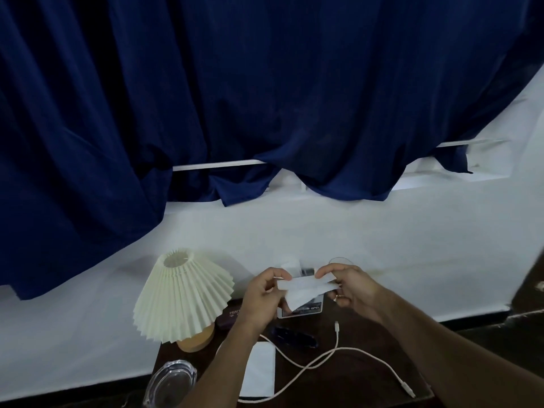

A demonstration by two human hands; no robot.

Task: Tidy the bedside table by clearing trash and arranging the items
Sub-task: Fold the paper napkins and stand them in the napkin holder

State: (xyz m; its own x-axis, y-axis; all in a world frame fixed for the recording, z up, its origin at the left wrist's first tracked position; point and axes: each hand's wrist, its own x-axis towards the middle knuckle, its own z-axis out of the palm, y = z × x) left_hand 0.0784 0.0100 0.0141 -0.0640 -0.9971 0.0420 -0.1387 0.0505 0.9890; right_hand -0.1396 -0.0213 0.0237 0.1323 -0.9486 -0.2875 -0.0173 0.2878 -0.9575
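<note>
Pinching a crumpled white paper tissue [306, 288] between both grips, left hand [262, 295] and right hand [350, 290], we hold it above the dark wooden bench [353, 375], right of the cream pleated lamp [181, 295].

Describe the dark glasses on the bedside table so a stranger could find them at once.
Start at the pleated cream lamp on the dark table. Right of its wooden base, past the left forearm, lie the dark glasses, just inside the white cable's loop. They are the only dark, glossy item there.
</note>
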